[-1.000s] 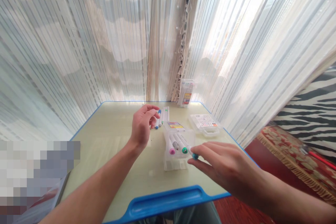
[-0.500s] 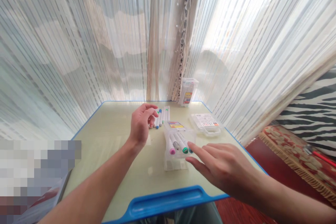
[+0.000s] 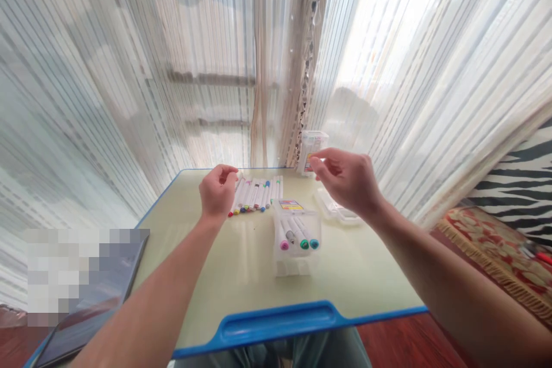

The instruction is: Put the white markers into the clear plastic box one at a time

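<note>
My left hand [image 3: 217, 192] is closed, its fingers curled in beside the left end of a row of white markers [image 3: 257, 192] with coloured ends. I see nothing sticking out of it. My right hand [image 3: 351, 181] is raised, thumb and forefinger close together, with no object visible between them. It is in front of an upright clear marker case [image 3: 307, 152] and partly covers it. Nearer to me is an open clear case [image 3: 297, 264], in which several markers [image 3: 298, 233] lie with pink, grey, green and blue ends toward me. Neither hand touches this case.
A clear case lid with a handle [image 3: 326, 207] lies at the right, partly behind my right wrist. The table [image 3: 241, 276] has a blue edge with a tray groove [image 3: 280, 320] at the front. A dark flat panel [image 3: 99, 305] lies at the left. Sheer curtains [image 3: 207, 40] hang behind.
My right hand has left the markers in the open case and moved up and away. My left hand has shifted left and its fingers have curled, uncovering more of the marker row.
</note>
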Demonstrator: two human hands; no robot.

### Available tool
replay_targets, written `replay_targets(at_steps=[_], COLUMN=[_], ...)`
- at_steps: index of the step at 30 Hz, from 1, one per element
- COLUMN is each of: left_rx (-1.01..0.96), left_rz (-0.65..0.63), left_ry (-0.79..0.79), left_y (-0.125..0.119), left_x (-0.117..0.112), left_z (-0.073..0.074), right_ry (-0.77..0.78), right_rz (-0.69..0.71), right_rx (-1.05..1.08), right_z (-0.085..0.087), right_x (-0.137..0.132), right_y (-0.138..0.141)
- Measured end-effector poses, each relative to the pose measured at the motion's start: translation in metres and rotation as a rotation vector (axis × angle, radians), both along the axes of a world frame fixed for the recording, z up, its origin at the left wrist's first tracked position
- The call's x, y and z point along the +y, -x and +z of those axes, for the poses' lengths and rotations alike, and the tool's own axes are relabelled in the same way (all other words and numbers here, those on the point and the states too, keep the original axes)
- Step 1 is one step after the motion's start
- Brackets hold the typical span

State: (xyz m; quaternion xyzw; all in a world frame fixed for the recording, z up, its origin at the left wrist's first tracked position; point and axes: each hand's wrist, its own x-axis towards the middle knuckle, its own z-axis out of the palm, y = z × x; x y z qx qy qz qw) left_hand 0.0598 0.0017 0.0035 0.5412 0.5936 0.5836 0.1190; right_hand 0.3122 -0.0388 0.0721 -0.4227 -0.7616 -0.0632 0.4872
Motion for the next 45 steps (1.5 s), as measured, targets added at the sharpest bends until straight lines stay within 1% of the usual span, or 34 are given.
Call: replay_targets(at_steps=[1,3,5,7,9,12,16,19,26,33,42,45], left_rx=[0.062,0.194,0.306,0.366,0.395,0.430,0.471,0.495,0.566,0.614,0.575,0.527], left_rz=[0.035,0.071,0.056,0.019,-0.007,-0.015,-0.028,-0.023,0.006,0.033,0.069,0.079], left_ry=[0.026,0.128,0.219,0.270,0.303,0.330,0.325,0.315,0.336,0.376,0.336,0.292], left_y=[0.004,0.011,0.017,0.021,0.023,0.023,0.022,0.024,0.029,0.034,0.037,0.038], left_x=[0.002,0.006,0.010,0.014,0.017,0.020,0.021,0.021,0.020,0.019,0.021,0.021], left_z=[-0.001,-0.005,-0.011,-0.017,-0.023,-0.031,-0.036,-0.038,-0.040,-0.037,-0.040,-0.037], right_ry=[0.116,0.345,0.467,0.508,0.518,0.509,0.408,0.351,0.329,0.313,0.322,0.324], right_rz=[0.033,0.091,0.104,0.107,0.111,0.102,0.075,0.077,0.088,0.123,0.136,0.140], right_rx=[0.087,0.249,0.393,0.458,0.456,0.384,0.166,0.088,0.061,0.055,0.065,0.076], right_z=[-0.005,-0.022,-0.042,-0.061,-0.075,-0.086,-0.088,-0.086,-0.088,-0.089,-0.089,-0.089], right_x=[0.019,0.051,0.070,0.078,0.076,0.067,0.055,0.050,0.052,0.051,0.050,0.051], right_y=[0.003,0.007,0.007,0.004,0.000,-0.002,0.005,0.010,0.007,0.006,0.007,0.007])
